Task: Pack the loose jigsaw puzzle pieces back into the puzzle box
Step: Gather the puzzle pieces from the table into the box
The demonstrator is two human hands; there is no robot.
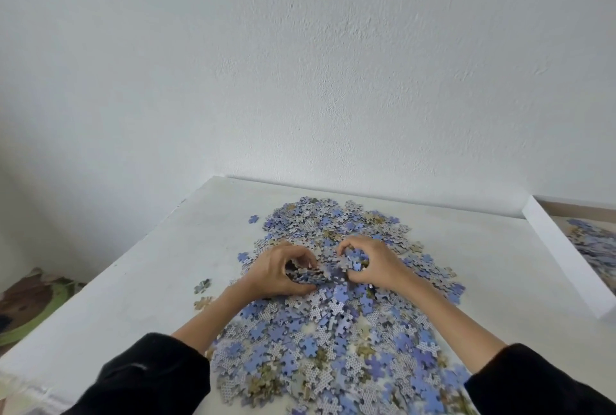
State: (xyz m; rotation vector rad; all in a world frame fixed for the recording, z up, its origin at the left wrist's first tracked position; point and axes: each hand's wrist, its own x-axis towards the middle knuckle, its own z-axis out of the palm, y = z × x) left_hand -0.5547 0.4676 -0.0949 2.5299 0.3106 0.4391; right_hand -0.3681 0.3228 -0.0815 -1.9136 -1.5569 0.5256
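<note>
Fingers of our left hand [278, 269] and right hand [373, 263] curl tightly around scooped puzzle pieces [320, 324], well left of the puzzle box [563, 251].

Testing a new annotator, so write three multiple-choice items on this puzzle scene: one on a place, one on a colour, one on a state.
1. Where is the box relative to the heaped pieces?
A. To their left
B. On the floor
C. To their right

2. Which colour is most common among the pieces?
A. Blue
B. Red
C. Black

3. What are the left hand and right hand doing?
A. Lying flat and empty
B. Gripping pieces in the heap
C. Lifting the box

Answers: 1 C, its white wall shows on the right; 2 A, blue faces dominate the heap; 3 B, both hands' fingers curl round bunches of pieces.
</note>
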